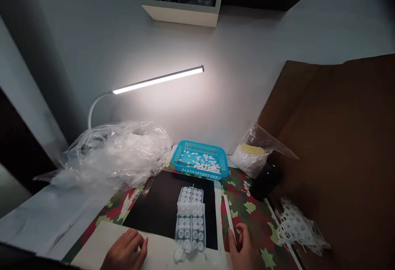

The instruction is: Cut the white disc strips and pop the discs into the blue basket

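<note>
Clear blister tray (190, 220) (round pockets) lies flat on black mat; thin white stick (229, 218) just right.

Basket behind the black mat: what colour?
Turquoise blue, with perforated walls. The basket holds small white pieces; head view, the only one, shows it clearly.

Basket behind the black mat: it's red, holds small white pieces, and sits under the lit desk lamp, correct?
Not quite. The head view shows the basket is blue, not red. The rest stands: it holds small white pieces, sits behind the black mat, and lies below the lit desk lamp.
</note>
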A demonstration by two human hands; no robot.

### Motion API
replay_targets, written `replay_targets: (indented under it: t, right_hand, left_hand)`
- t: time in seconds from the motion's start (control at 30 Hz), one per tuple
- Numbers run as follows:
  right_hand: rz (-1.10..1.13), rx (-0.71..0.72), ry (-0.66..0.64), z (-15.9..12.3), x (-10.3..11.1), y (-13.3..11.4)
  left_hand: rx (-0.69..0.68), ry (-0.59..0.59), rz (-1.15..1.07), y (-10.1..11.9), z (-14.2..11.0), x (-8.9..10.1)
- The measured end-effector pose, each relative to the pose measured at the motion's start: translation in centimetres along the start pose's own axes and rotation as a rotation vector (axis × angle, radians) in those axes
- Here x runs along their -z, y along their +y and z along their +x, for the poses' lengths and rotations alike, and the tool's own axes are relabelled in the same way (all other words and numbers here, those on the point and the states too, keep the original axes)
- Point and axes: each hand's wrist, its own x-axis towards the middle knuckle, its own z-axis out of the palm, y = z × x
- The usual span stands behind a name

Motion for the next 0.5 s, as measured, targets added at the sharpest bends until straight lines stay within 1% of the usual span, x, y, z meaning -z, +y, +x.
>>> replay_targets:
  t: [0.07, 0.1, 0.2, 0.33, 0.43, 0.5]
  right_hand:
    - [0.088, 0.034, 0.075, -0.2, -0.4, 0.5]
    - [0.132, 0.048, 0.089, -0.3, -0.6, 0.6]
    - [0.218, 0.074, 0.082, -0.5, -0.7, 0.8]
    - [0.21, 0.068, 0.076, -0.4, -0.6, 1.2]
    - [0.213, 0.101, 0.065, -0.1, -0.7, 1.7]
    - [0.209, 0.109, 0.061, 0.1, -0.4, 1.8]
  left_hand:
    - [0.049, -0.039, 0.036, 0.6, 0.1, 0.2]
    - [0.069, -0.051, 0.047, 0.8, 0.2, 0.3]
    - [0.092, -0.088, 0.055, 1.3, 0.5, 0.5]
    - [0.131, -0.132, 0.023, 1.2, 0.2, 0.5]
    - [0.176, -0.157, -0.035, 1.1, -0.2, 0.5]
    - [0.228, -0.189, -0.094, 1.1, 0.2, 0.7]
